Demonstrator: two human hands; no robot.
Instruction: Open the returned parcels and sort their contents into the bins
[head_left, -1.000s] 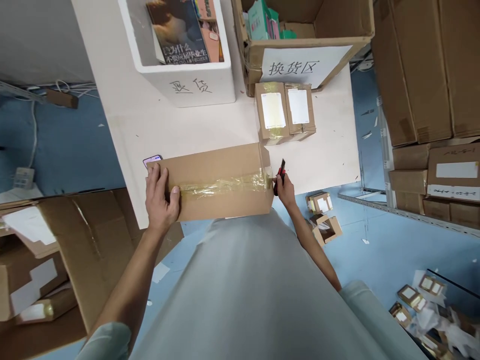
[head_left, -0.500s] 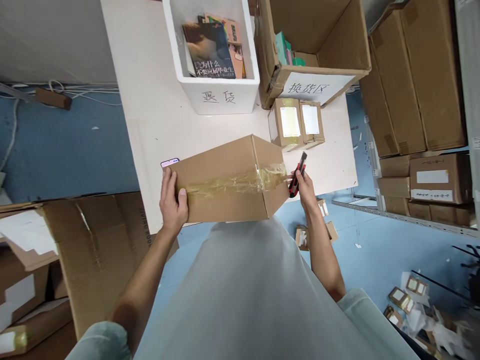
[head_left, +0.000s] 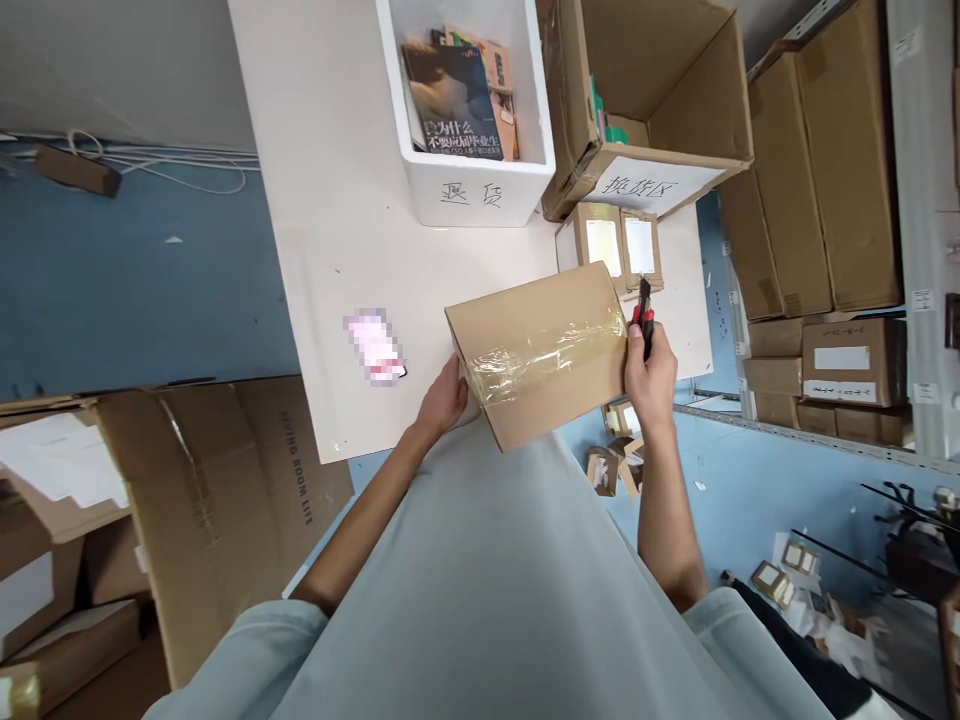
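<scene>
A taped cardboard box (head_left: 559,385) is held tilted in front of my body, over the table's near edge. Clear yellowish tape runs across its upward face. My left hand (head_left: 444,398) grips the box at its left end, with the fingertips hidden behind it. In my right hand (head_left: 651,372) is a red and black utility knife (head_left: 644,318), pointing away from me. That same hand presses against the box's right edge. A phone (head_left: 377,348) with a blurred screen lies on the table left of the box.
On the white table (head_left: 330,230) stand a white foam bin (head_left: 480,195) of books, a large open carton (head_left: 697,150) and two small labelled boxes (head_left: 602,240). Cartons (head_left: 847,360) are stacked at right. A big carton (head_left: 240,480) stands at left.
The box has been turned and shifted right, uncovering the phone. My left hand moved right to the box's new left end. My right hand, still holding the knife, moved right onto the box's edge.
</scene>
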